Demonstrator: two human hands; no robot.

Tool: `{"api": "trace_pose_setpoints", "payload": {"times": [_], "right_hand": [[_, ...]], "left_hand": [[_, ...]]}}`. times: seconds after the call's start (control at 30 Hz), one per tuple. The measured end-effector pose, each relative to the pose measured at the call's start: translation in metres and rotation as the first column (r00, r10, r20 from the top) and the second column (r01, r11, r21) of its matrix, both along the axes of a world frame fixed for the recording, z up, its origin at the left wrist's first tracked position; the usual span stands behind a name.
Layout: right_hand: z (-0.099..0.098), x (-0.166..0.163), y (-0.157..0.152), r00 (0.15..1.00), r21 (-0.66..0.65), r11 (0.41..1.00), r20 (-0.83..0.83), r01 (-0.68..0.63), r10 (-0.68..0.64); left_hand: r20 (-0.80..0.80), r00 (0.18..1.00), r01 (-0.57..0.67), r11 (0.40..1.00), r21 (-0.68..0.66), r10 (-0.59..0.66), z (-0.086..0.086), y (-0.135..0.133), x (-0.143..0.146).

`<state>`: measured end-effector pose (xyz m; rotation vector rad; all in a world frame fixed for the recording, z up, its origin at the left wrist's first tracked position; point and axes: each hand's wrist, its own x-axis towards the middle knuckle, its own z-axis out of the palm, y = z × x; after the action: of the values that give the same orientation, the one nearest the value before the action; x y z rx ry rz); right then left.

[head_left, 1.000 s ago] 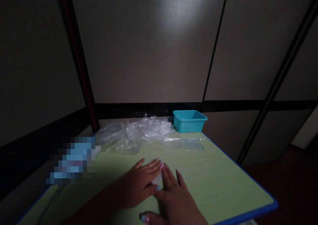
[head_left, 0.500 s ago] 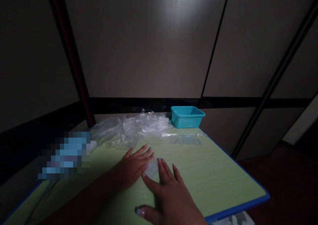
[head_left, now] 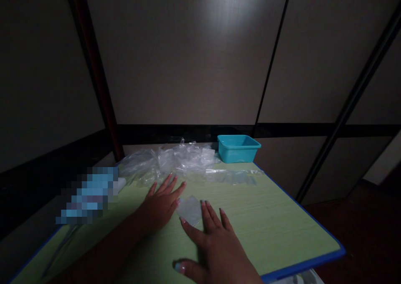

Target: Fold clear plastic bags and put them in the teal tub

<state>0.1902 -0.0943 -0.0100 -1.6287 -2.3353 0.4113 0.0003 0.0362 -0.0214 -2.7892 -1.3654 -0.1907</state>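
A small, square piece of clear plastic [head_left: 189, 211], perhaps a folded bag, lies flat on the green table top [head_left: 275, 225]. To its left rests my left hand [head_left: 160, 206], palm down with fingers spread, its thumb at the plastic's left corner. My right hand [head_left: 216, 242] is also open, fingers spread on the table, with the index fingertip at the lower left edge of the plastic and the middle finger along its right side. Behind the hands is a crumpled heap of clear plastic bags [head_left: 175, 158].
At the back right stands a turquoise plastic basin [head_left: 238, 152]. A flat clear plastic strip [head_left: 232, 176] lies in front of it. On the left is a blurred-out bluish object [head_left: 90, 196] with a cable [head_left: 58, 250]. Dark cabinet panels [head_left: 188, 67] rise behind the table.
My left hand has slid left off the small plastic square, so more of it shows. My right hand has stayed nearly in place. The view has shifted slightly.
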Motion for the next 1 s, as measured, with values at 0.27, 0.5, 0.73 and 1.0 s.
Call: {"api": "trace_pose_setpoints", "payload": {"times": [0.27, 0.5, 0.73, 1.0], "right_hand": [[0.002, 0.000, 0.003, 1.000, -0.026, 1.000, -0.009, -0.011, 0.011], [-0.002, 0.001, 0.007, 0.999, -0.036, 0.999, 0.021, -0.024, 0.025], [-0.001, 0.002, 0.008, 1.000, -0.065, 0.998, 0.023, -0.016, 0.017], [0.000, 0.002, 0.007, 1.000, -0.056, 0.998, 0.011, -0.016, 0.017]], "left_hand": [[0.096, 0.977, 0.195, 0.981, -0.011, -0.193, 0.010, -0.010, 0.003], [0.064, 0.989, 0.139, 0.988, -0.065, -0.134, 0.001, -0.004, -0.002], [0.122, 0.992, 0.039, 0.999, -0.024, -0.036, -0.003, 0.004, -0.005], [0.185, 0.959, 0.234, 0.969, -0.079, -0.217, 0.001, -0.008, 0.000]]}}
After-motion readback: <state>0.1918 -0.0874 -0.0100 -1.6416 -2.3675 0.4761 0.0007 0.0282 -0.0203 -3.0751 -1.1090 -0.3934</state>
